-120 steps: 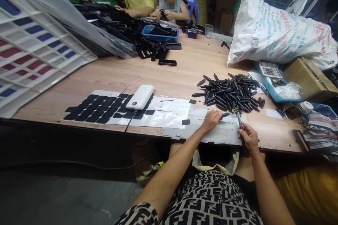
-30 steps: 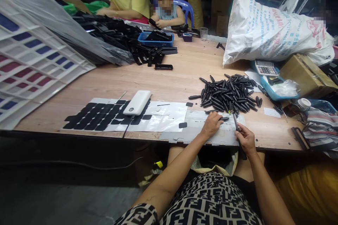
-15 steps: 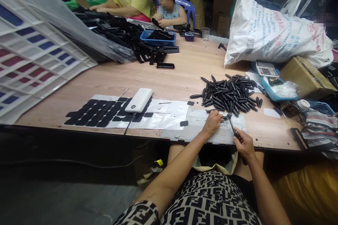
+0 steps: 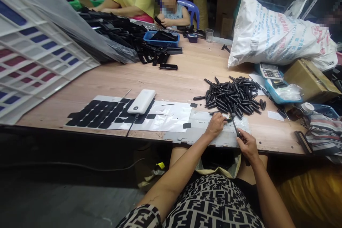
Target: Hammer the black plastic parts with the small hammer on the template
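Observation:
My right hand (image 4: 248, 143) is closed around the dark handle of a small hammer (image 4: 235, 126). Its slim metal shaft slants up and left, and the rounded head meets the tip of a slim black part (image 4: 228, 120). The fingers of my left hand (image 4: 216, 125) pinch that part low over a grey board (image 4: 197, 128). Whether the part rests on the board I cannot tell. Just beyond both hands lies a heap of black, pen-shaped parts (image 4: 227, 94).
To the left, a white power bank (image 4: 141, 101) lies on a sheet of black stickers (image 4: 91, 114). A big white sack (image 4: 278, 39) and a cardboard box (image 4: 311, 80) stand at right. Across the table (image 4: 120, 78), two people sit near piled black parts (image 4: 107, 32).
The whole view has shifted slightly. Both hands keep nearly the same place, with the hammer head still at the black part.

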`<state>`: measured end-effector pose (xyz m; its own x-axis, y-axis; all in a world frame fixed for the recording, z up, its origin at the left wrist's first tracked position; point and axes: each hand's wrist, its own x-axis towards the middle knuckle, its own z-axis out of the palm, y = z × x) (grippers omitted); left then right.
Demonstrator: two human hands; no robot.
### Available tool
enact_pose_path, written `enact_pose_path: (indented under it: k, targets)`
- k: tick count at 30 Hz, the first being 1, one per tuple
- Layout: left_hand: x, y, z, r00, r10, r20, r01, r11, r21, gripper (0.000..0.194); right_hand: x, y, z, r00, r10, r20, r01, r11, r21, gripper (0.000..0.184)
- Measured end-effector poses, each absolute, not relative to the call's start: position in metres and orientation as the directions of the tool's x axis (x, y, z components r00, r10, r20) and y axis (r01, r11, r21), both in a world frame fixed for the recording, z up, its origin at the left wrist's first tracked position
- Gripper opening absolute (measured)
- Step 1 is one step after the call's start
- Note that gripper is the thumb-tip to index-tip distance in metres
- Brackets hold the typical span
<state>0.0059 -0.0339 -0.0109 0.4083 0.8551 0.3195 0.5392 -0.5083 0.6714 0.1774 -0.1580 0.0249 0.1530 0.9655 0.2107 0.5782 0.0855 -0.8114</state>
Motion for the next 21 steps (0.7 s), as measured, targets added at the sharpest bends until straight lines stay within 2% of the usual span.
enact_pose_path:
  k: [5,8,12,15,18,21]
  targets:
    - [0.004,-0.036,-0.005,0.432,0.849,0.304,0.557,-0.516,0.651,0.02,0.19,-0.151,0.019,0.246,0.966,0.079,0.348,-0.012,-0.937,0.047]
    - [0.001,-0.036,-0.003,0.445,0.848,0.287,0.54,-0.51,0.67,0.029,0.193,-0.148,0.018,0.266,0.964,0.018,0.233,-0.046,-0.971,0.049]
    - [-0.002,-0.033,-0.003,0.439,0.86,0.259,0.507,-0.476,0.719,0.04,0.193,-0.146,0.019,0.259,0.966,0.01,0.205,-0.045,-0.978,0.049]
    - [-0.002,-0.031,-0.002,0.448,0.859,0.246,0.503,-0.47,0.725,0.04,0.193,-0.146,0.02,0.254,0.967,0.015,0.207,-0.039,-0.978,0.048]
    - [-0.003,-0.035,0.003,0.487,0.841,0.237,0.517,-0.496,0.698,0.041,0.193,-0.147,0.022,0.252,0.968,0.009,0.199,-0.043,-0.979,0.048]
    - [-0.01,-0.054,0.011,0.598,0.762,0.249,0.484,-0.591,0.646,0.041,0.193,-0.147,0.023,0.249,0.968,0.003,0.194,-0.047,-0.98,0.05]
